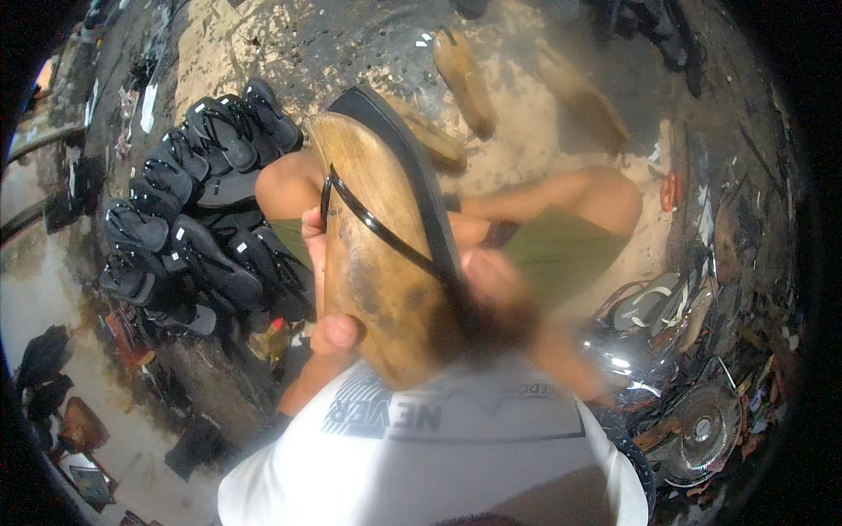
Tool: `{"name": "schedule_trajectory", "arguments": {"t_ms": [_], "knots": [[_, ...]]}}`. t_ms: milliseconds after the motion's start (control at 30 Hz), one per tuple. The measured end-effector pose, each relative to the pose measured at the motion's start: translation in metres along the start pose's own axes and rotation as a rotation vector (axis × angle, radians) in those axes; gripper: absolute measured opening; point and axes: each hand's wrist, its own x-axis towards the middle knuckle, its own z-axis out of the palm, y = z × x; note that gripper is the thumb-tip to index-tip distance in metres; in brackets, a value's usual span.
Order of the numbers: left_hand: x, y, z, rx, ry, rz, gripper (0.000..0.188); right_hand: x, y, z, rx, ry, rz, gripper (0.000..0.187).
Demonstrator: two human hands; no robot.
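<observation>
Wooden shoe last (377, 289) clamped between left hand (336, 335) at its left edge and blurred right hand (504, 285) opposite. Black strap (379, 230) crosses last; black sole (405, 145) along right side. Black flip-flops (230, 145) left of last.

A foot-shaped brown wooden form (368, 302) lies between the left hand's fingers (338, 332) and the right hand's fingers (487, 270), a glossy black strap (375, 225) across it, a flat black sole (419, 171) along its right edge. Matte black flip-flops (215, 254) lie leftward; another brown wooden form (465, 83) lies beyond; rightward, a flat grey sandal (643, 310) lies beyond a round metal grille (702, 430).
</observation>
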Motion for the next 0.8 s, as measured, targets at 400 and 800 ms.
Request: {"name": "schedule_trajectory", "arguments": {"t_ms": [400,800], "knots": [[0.004,0.026,0.019,1.023,-0.522,-0.004,0.118,0.052,-0.050,-0.066,-0.032,-0.214,-0.214,0.084],[-0.020,-0.035,-0.083,0.374,-0.232,-0.324,0.068,0.103,-0.024,-0.037,0.322,-0.240,-0.176,0.071]]}}
